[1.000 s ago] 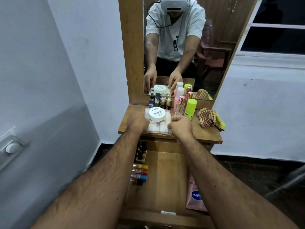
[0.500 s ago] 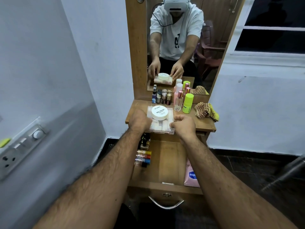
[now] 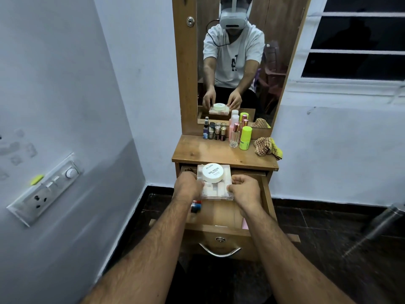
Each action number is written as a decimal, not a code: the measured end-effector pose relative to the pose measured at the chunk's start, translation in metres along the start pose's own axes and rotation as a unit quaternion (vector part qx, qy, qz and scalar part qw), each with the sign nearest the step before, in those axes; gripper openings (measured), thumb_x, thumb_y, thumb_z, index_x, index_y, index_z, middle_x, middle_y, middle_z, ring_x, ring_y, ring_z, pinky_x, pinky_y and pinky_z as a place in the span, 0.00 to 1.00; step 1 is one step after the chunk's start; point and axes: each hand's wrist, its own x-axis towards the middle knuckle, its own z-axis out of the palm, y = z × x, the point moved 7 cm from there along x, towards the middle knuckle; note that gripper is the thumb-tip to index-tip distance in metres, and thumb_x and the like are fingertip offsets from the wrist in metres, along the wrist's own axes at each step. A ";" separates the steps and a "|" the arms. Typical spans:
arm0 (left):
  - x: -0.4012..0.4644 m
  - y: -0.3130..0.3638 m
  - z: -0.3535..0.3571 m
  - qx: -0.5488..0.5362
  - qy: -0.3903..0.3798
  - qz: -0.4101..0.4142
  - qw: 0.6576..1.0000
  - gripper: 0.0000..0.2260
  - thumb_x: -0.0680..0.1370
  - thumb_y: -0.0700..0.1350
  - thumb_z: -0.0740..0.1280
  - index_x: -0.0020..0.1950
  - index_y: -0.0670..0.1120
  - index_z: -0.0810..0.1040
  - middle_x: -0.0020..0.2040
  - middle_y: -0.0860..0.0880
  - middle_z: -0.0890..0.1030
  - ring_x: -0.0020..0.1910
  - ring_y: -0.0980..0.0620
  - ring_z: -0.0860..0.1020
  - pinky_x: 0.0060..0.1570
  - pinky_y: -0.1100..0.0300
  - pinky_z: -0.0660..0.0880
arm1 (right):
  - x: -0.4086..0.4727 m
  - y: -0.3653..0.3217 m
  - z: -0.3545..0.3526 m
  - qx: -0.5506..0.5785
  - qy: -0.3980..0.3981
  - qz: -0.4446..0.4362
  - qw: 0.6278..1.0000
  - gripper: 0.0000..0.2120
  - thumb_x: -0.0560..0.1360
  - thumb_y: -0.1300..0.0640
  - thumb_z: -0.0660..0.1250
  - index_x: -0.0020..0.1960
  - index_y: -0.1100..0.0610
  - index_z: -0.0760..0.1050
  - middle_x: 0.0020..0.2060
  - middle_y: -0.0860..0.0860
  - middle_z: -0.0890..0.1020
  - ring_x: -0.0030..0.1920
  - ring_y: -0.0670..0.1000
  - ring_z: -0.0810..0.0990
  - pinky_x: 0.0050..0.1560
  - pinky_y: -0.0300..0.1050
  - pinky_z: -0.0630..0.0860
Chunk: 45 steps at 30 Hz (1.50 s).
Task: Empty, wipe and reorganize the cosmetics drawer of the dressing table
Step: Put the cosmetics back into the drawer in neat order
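Your left hand (image 3: 188, 184) and right hand (image 3: 245, 189) gripped opposite sides of the clear box (image 3: 215, 189) | white nail polish jar (image 3: 213, 173) sat on its lid | box was above the open drawer (image 3: 266, 194) | bottles (image 3: 214, 131) and cloth (image 3: 266, 146) stood on the table (image 3: 210, 151).

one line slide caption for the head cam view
Both hands, left hand and right hand, hold a clear box topped with a white jar over the open drawer.

wooden tabletop (image 3: 210, 151): small bottles (image 3: 214, 131), pink perfume (image 3: 234, 136), neon-green bottle (image 3: 245, 138), checked cloth (image 3: 266, 145).
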 end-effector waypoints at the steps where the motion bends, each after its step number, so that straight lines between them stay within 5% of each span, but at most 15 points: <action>1: -0.003 -0.005 0.004 -0.003 -0.001 -0.002 1.000 0.12 0.78 0.46 0.70 0.60 0.44 0.80 0.55 0.47 0.82 0.52 0.50 0.79 0.44 0.58 0.75 | -0.003 0.007 -0.001 -0.003 -0.003 0.003 1.000 0.16 0.69 0.75 0.68 0.53 0.62 0.83 0.45 0.52 0.85 0.43 0.47 0.82 0.39 0.39 0.78; 3: -0.008 -0.013 0.011 -0.005 -0.003 -0.008 1.000 0.13 0.78 0.45 0.70 0.61 0.45 0.80 0.56 0.47 0.82 0.54 0.49 0.79 0.47 0.58 0.76 | -0.005 0.022 -0.002 -0.016 -0.013 0.011 1.000 0.16 0.69 0.74 0.69 0.54 0.61 0.83 0.45 0.51 0.85 0.45 0.48 0.83 0.37 0.37 0.77; 6: -0.011 -0.025 0.025 -0.014 -0.014 -0.021 1.000 0.13 0.78 0.45 0.70 0.62 0.46 0.80 0.56 0.47 0.82 0.54 0.49 0.80 0.53 0.53 0.80 | -0.005 0.041 -0.003 -0.035 -0.024 0.031 0.999 0.16 0.70 0.73 0.70 0.53 0.59 0.83 0.45 0.50 0.86 0.47 0.50 0.85 0.42 0.46 0.83; 18: 0.007 -0.043 0.064 0.049 -0.043 -0.046 0.997 0.14 0.78 0.41 0.69 0.64 0.46 0.78 0.60 0.46 0.81 0.56 0.50 0.79 0.47 0.62 0.76 | 0.017 0.073 -0.002 -0.052 -0.037 0.119 0.991 0.15 0.71 0.73 0.70 0.53 0.59 0.80 0.46 0.53 0.81 0.50 0.53 0.81 0.47 0.50 0.82; 22: 0.017 -0.046 0.076 0.076 -0.061 -0.053 0.994 0.14 0.77 0.39 0.69 0.62 0.46 0.79 0.58 0.46 0.82 0.56 0.49 0.79 0.48 0.60 0.74 | 0.029 0.083 0.003 -0.031 -0.039 0.154 0.987 0.13 0.70 0.75 0.69 0.43 0.58 0.79 0.44 0.57 0.82 0.50 0.58 0.82 0.40 0.49 0.79; 26: 0.027 -0.046 0.081 0.079 -0.061 -0.049 0.994 0.14 0.77 0.37 0.68 0.62 0.45 0.80 0.58 0.45 0.82 0.57 0.48 0.79 0.49 0.59 0.74 | 0.037 0.082 0.009 -0.043 -0.045 0.152 0.986 0.12 0.70 0.76 0.68 0.42 0.60 0.79 0.39 0.56 0.81 0.45 0.57 0.81 0.47 0.54 0.81; 33: 0.034 -0.043 0.084 0.091 -0.050 -0.036 0.994 0.17 0.78 0.36 0.66 0.66 0.48 0.78 0.60 0.46 0.80 0.59 0.48 0.77 0.48 0.60 0.72 | 0.047 0.081 0.013 -0.054 -0.041 0.148 0.987 0.11 0.70 0.76 0.67 0.45 0.62 0.78 0.37 0.54 0.78 0.36 0.48 0.75 0.29 0.39 0.71; 45: 0.026 -0.038 0.092 0.061 -0.073 -0.006 0.995 0.17 0.78 0.39 0.67 0.66 0.50 0.78 0.63 0.48 0.80 0.60 0.50 0.77 0.56 0.57 0.76 | 0.057 0.093 0.019 -0.114 -0.039 0.130 0.984 0.11 0.68 0.72 0.70 0.34 0.59 0.76 0.33 0.54 0.77 0.31 0.51 0.73 0.30 0.39 0.68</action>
